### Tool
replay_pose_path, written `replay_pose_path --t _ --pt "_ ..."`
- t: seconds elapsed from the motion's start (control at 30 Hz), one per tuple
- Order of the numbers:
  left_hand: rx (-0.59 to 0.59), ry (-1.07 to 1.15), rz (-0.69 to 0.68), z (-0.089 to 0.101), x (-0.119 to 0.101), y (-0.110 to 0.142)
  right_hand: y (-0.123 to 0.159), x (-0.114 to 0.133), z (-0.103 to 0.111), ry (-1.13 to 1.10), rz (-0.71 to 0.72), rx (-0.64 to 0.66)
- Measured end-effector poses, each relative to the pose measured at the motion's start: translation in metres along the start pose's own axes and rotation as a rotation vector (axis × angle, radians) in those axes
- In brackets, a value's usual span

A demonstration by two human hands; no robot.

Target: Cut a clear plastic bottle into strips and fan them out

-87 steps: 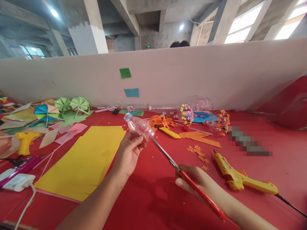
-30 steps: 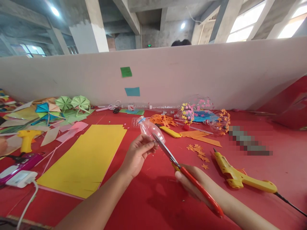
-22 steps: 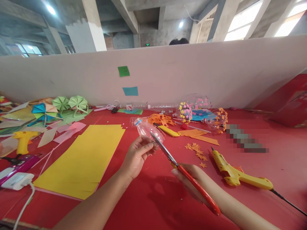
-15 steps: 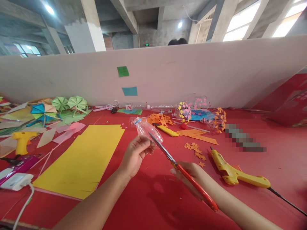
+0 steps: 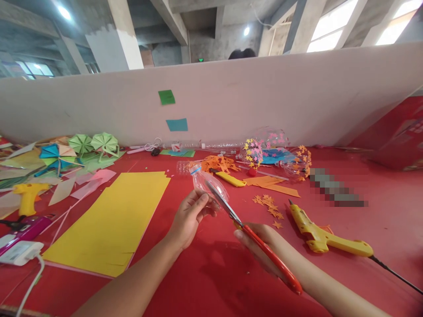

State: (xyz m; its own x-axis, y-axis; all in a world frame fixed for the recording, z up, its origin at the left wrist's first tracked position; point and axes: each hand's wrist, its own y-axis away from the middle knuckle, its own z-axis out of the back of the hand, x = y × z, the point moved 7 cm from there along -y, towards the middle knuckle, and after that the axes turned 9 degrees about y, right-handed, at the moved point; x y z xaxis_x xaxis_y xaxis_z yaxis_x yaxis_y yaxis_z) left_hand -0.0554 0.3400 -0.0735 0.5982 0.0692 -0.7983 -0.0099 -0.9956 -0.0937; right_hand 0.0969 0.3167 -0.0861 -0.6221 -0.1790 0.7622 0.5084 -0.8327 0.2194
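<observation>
Smooth pale partition [image 5: 264, 101], upright, bounds the far side. Flat red table [image 5: 205, 281] runs up to it; bare red surface lies between your forearms and at the near right. Stacked yellow paper [image 5: 109, 215], matte, with straight sides and a stepped far edge, lies left of your left hand [image 5: 190, 215]. Yellow glue gun [image 5: 330, 242], hard plastic, lies on its side at right, its nozzle toward the far left. Scissors [image 5: 269, 255], glossy red handles and slim metal blades, slant far-left in your right hand [image 5: 261, 237]; your fingers curl round the handles, partly hidden. Clear plastic bottle [image 5: 206, 180], thin, shiny, tapering to a blue-ringed neck, is at centre, tilted far-left; your left hand pinches its near edge between thumb and fingers. The blades overlap its wall; contact is unclear. Yellow cutter [image 5: 229, 178], ribbed, lies just beyond. Orange paper stars [image 5: 269, 207], pointed and flat, are scattered right of the scissors.
</observation>
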Motion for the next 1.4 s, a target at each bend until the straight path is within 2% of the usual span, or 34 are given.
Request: replay_pose_path --t 0.17,0.47,0.63,0.77,1.0,1.23,1.4 --pt "0.004 0.002 -0.008 0.002 -0.001 0.000 -0.004 -0.004 0.003 0.024 -0.027 -0.013" --pt "0.055 -0.092 0.002 -0.005 0.005 0.005 0.004 0.001 -0.003 -0.097 -0.040 0.015" --pt "0.086 -0.106 -0.002 -0.004 0.007 0.004 0.002 -0.001 0.000 -0.035 -0.077 -0.024" --pt "0.094 -0.118 -0.003 -0.003 0.008 0.003 -0.001 -0.001 0.001 0.009 -0.073 0.005" --pt "0.088 -0.111 0.001 -0.005 0.008 0.004 0.001 -0.002 0.004 -0.018 -0.113 -0.035" --pt "0.118 -0.133 0.038 -0.003 0.008 0.001 -0.004 -0.010 0.002 -0.036 -0.151 0.009" --pt "0.111 -0.125 0.073 0.000 0.008 0.000 -0.003 -0.003 0.005 -0.065 -0.065 0.035"
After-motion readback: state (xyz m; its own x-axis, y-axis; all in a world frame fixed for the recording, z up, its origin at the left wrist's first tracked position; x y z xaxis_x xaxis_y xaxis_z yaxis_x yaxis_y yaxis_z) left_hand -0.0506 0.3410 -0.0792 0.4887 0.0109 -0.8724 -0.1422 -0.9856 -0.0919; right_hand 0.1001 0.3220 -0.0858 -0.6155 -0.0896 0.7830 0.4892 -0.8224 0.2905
